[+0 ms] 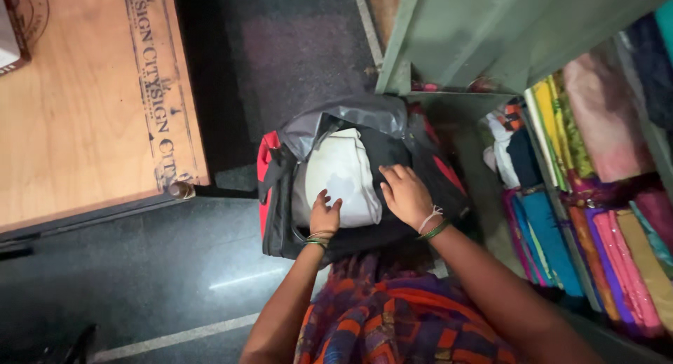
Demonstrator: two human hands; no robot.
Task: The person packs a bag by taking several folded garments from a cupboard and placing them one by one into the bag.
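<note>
Two bare hands work inside an open red-and-black bag (270, 196) that stands on the dark floor (140, 280), seen from above. Left hand (324, 217): fingers spread flat, palm down, pressing on the lower edge of a folded white cloth (343, 171) that lies in the bag's mouth; its grip is open and pinches nothing. Right hand (406, 196): fingers likewise spread and laid flat, the fingertips touching the right edge of the white cloth and the black lining beside it; its grip is also open. Both wrists carry thin bangles, green among them. A crumpled grey plastic sheet (357, 115) lines the far rim of the bag, just behind the cloth. To the right of the bag, a green metal shelf unit (456, 34) holds upright stacks of folded fabrics (603, 217) in pink, yellow, blue, purple and teal. At upper left, a light wooden board (77, 104) with dark printed edging lies well apart from the bag. The person's patterned orange-and-purple garment (392, 322) fills the lower middle.
</note>
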